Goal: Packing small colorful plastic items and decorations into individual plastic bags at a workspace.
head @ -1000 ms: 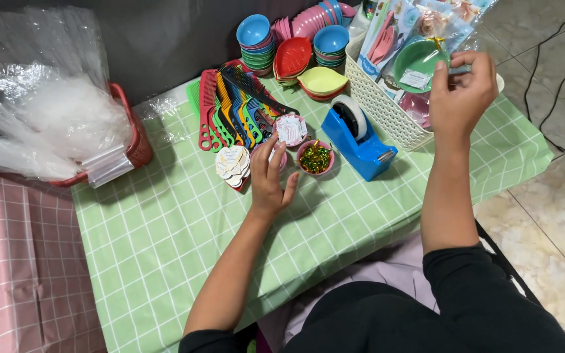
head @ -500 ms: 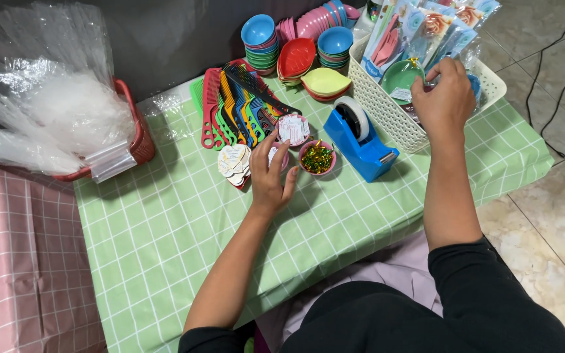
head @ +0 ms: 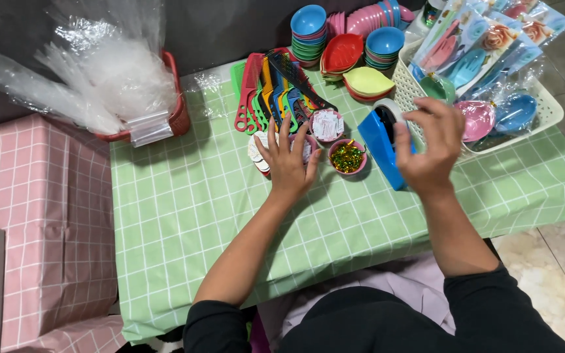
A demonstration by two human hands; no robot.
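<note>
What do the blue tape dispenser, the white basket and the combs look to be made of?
The tape dispenser, under the right hand, looks like moulded plastic: solid blue, smooth, slightly glossy. The white basket seems to be plastic too, judging by its even lattice of small holes. The combs, beyond the left hand, appear to be thin, brightly coloured plastic, though their finish is hard to judge.

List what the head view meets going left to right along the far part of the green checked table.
Red basket of clear plastic bags → fan of coloured combs → small pink bowl of green and gold bits → blue tape dispenser → white basket of wrapped sets.
</note>
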